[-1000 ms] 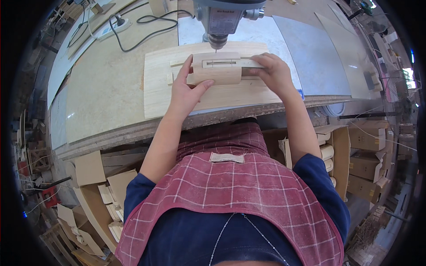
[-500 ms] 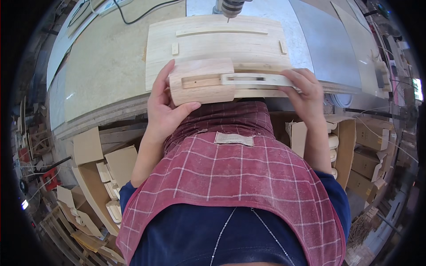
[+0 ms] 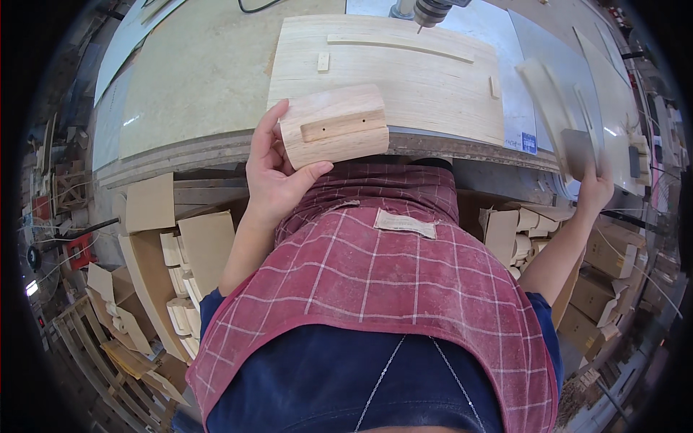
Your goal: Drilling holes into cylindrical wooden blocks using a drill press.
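Note:
My left hand [image 3: 278, 184] grips the left end of a curved pale wooden block [image 3: 339, 105], raised at the bench's front edge; its face has a long recess with two small dark holes. Out at the right, my right hand [image 3: 593, 189] holds a motion-blurred slotted jig of pale strips [image 3: 548, 97]. Beyond the block lies a wooden board [image 3: 411, 86] with a long thin strip and small cleats on it. A drill-press chuck [image 3: 430, 10] with a thin bit hangs over the board's back.
The bench [image 3: 180, 86] carries sheet panels and a black cable [image 3: 256, 9]. Below it, open cardboard boxes of wooden pieces [image 3: 184, 289] stand left and right, with more cartons [image 3: 606, 252] at the right. Wooden slats [image 3: 86, 353] are at lower left.
The block has come from under the drill toward me. The slotted jig has slid out of it rightward and is now apart, in my right hand at the right, baring two holes.

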### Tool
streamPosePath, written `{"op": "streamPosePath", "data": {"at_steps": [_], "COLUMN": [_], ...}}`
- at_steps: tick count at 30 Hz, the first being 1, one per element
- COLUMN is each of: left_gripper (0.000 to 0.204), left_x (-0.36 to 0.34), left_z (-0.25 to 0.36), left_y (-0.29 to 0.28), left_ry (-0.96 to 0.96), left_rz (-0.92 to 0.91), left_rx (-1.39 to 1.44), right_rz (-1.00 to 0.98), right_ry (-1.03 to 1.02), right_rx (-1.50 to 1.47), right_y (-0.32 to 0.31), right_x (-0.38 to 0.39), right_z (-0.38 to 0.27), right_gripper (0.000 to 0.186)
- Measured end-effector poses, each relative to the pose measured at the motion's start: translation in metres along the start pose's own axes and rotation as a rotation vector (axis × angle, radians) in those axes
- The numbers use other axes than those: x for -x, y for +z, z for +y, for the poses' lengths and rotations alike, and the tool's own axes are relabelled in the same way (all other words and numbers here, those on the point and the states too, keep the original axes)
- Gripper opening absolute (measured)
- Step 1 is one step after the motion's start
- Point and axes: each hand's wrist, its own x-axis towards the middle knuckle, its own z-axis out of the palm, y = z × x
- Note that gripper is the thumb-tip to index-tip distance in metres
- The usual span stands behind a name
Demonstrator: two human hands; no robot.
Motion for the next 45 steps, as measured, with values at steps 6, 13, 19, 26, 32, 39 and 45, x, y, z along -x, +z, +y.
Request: {"op": "streamPosePath", "data": {"at_steps": [6, 13, 19, 26, 32, 39, 45], "left_gripper": [0.085, 0.086, 0.088, 0.087, 0.08, 0.052, 0.037], "left_x": [0.004, 0.011, 0.012, 0.007, 0.008, 0.027, 0.025], "left_z": [0.001, -0.001, -0.014, -0.017, -0.023, -0.066, -0.063], "left_y": [-0.001, -0.002, 0.001, 0.009, 0.022, 0.009, 0.014], "left_ry": [0.062, 0.115, 0.11, -0.057, -0.347, -0.607, -0.659], "left_rz": [0.032, 0.043, 0.079, 0.015, 0.003, -0.195, -0.036], "left_rx": [-0.012, -0.08, -0.142, 0.052, 0.573, 1.028, 0.908], "right_rz": [0.128, 0.017, 0.175, -0.657, -1.046, -1.094, -1.118], "right_ry": [-0.101, 0.043, -0.226, -0.191, -0.235, -0.397, -0.3], "right_rx": [0.416, 0.708, 0.509, -0.475, -0.788, -0.865, -0.96], "right_y": [0.046, 0.064, 0.075, 0.087, 0.097, 0.107, 0.102], "right_x": [-0.022, -0.026, 0.004, 0.09, 0.098, 0.114, 0.12], "right_z": [0.062, 0.085, 0.024, -0.117, -0.158, -0.189, -0.2], "right_gripper": [0.033, 0.038, 0.045, 0.059, 0.089, 0.094, 0.085]}}
